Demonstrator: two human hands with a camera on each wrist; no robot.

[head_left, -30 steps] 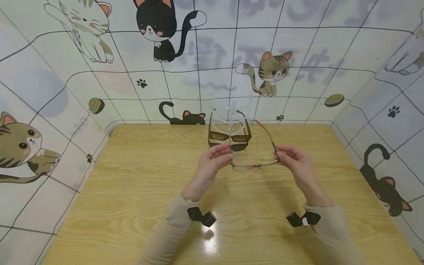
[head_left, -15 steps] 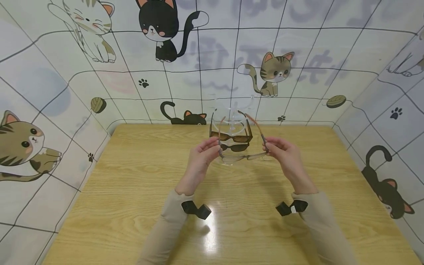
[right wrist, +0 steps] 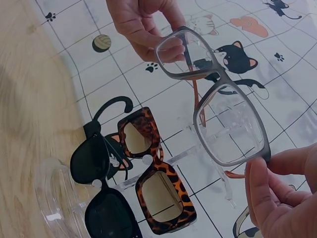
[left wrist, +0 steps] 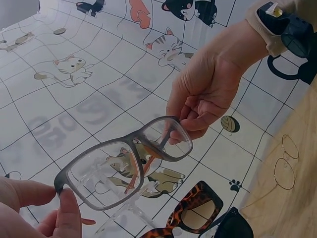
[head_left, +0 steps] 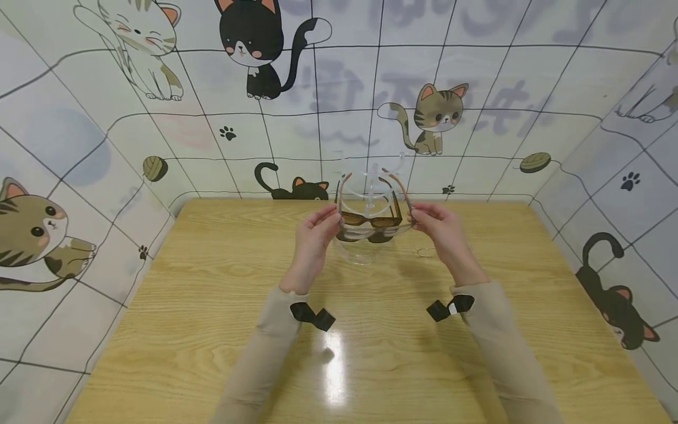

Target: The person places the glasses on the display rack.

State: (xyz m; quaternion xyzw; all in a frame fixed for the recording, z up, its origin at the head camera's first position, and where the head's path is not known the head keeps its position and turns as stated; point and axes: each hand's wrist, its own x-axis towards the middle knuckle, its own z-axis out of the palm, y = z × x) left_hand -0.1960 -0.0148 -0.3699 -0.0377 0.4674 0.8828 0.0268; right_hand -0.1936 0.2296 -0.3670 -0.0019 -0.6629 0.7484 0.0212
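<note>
My left hand [head_left: 311, 247] and right hand [head_left: 447, 244] hold a pair of grey-framed eyeglasses [right wrist: 221, 77] between them, pinching one side each near the hinges. Its orange-tipped temples stretch away toward the wall, unfolded. Behind the lenses stands a clear display stand [right wrist: 52, 198] with several arms. Tortoiseshell sunglasses [right wrist: 157, 158] rest on the stand, and black sunglasses [right wrist: 111, 208] hang below them. In the head view the held eyeglasses overlap both pairs. The wrist views show them in front of the stand's upper part, above the tortoiseshell pair.
Thin wire-rimmed glasses [left wrist: 285, 173] lie on the wooden table [head_left: 212, 306], right of the stand. A white wall covering [head_left: 344, 135] with grid lines and cartoon cats rises behind the table and along both sides.
Both hands have carried the grey eyeglasses forward and left toward the stand. The eyeglasses now overlap the sunglasses in the head view. The sunglasses and stand have stayed in place.
</note>
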